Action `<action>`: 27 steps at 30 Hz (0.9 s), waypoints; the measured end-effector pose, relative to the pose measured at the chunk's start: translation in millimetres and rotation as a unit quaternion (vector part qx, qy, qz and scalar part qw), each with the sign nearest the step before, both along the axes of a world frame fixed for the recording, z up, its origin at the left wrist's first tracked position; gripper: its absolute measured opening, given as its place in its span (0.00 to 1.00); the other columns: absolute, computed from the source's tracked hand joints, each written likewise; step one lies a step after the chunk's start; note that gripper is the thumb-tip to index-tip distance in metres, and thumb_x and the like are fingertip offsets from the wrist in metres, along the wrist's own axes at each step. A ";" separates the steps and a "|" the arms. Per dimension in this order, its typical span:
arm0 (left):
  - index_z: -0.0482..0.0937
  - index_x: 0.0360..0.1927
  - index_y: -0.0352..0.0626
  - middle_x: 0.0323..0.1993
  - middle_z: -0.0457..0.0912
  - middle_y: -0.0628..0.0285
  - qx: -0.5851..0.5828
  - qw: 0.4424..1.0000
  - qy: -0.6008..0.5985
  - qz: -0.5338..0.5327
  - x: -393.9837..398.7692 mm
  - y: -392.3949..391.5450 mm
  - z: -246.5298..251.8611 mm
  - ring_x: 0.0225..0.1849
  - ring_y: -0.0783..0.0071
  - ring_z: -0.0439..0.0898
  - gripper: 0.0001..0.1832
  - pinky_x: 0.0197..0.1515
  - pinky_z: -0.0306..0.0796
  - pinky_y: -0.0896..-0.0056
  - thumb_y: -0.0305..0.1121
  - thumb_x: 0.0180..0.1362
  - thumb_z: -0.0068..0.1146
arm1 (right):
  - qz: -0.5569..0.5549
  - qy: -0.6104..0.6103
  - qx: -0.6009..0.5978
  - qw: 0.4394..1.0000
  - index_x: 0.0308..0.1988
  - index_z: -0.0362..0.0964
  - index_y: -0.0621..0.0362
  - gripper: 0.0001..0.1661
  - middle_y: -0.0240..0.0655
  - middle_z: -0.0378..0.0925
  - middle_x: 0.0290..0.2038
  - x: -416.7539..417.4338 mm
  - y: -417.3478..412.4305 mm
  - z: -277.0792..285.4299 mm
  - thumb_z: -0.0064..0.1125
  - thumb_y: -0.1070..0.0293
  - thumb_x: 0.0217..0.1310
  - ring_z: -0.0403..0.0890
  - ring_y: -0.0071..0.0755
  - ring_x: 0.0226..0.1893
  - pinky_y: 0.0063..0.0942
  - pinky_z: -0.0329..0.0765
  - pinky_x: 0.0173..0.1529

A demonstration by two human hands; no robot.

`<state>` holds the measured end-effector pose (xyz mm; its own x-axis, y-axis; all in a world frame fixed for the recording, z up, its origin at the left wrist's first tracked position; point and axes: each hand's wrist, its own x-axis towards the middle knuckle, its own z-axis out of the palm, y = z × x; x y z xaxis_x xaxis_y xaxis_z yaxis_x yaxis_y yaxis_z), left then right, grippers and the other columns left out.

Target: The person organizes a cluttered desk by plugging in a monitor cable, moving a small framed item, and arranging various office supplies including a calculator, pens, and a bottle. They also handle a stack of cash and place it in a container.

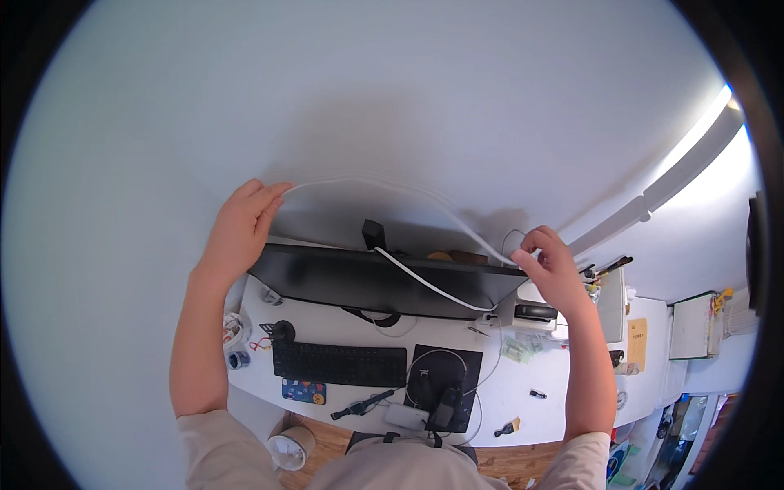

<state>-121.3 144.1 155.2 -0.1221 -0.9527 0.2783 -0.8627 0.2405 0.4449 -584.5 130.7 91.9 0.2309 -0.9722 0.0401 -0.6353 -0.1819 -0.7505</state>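
Note:
A white cable [392,183] arches in front of the pale wall, above a black monitor [367,282]. At its left end, my left hand [251,211] pinches the cable between thumb and fingers, beyond the monitor's left corner. My right hand [545,260] grips it at the lower right, near the monitor's right corner. Another stretch of white cable [429,286] hangs across the monitor's front from a black block [373,235] at its top edge. Whether both stretches are one cable, I cannot tell. A thin grey wire loops behind my right fingers.
On the white desk [520,422] lie a black keyboard [340,364], a black mat [444,392] with a looped cable, a watch [362,405], a patterned phone case [304,391], a white power bank [407,417] and a small brush [508,427]. A waste bin [291,448] stands below.

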 end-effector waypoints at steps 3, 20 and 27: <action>0.83 0.59 0.44 0.32 0.69 0.59 0.065 0.996 0.033 0.053 11.4 2.8 4.5 0.33 0.68 0.72 0.15 0.39 0.69 0.68 0.27 0.74 0.50 | 0.043 0.031 -0.046 0.998 0.40 0.76 0.63 0.24 0.41 0.73 0.43 22.1 -10.7 -2.5 0.66 0.50 0.67 0.76 0.40 0.42 0.33 0.76 0.43; 0.83 0.40 0.40 0.40 0.82 0.51 0.027 0.964 -0.230 0.127 114.8 -81.3 -91.3 0.48 0.48 0.81 0.12 0.53 0.73 0.51 0.19 0.58 0.49 | 0.040 0.146 -0.283 0.947 0.54 0.78 0.60 0.26 0.47 0.79 0.49 70.7 -2.4 -40.2 0.67 0.53 0.66 0.80 0.56 0.46 0.46 0.78 0.49; 0.69 0.35 0.37 0.31 0.70 0.54 -0.124 0.988 0.085 -0.028 43.0 -54.6 -72.1 0.35 0.53 0.71 0.08 0.45 0.69 0.70 0.15 0.53 0.42 | -0.052 0.228 -0.354 0.906 0.72 0.57 0.56 0.63 0.61 0.55 0.72 42.3 86.3 -124.2 0.82 0.50 0.41 0.60 0.70 0.69 0.63 0.62 0.69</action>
<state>-78.3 89.5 83.2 -0.1035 -0.8456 0.5238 -0.7627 0.4055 0.5039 -542.2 217.0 -32.3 0.2895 -0.7573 0.5853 -0.8907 -0.4371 -0.1251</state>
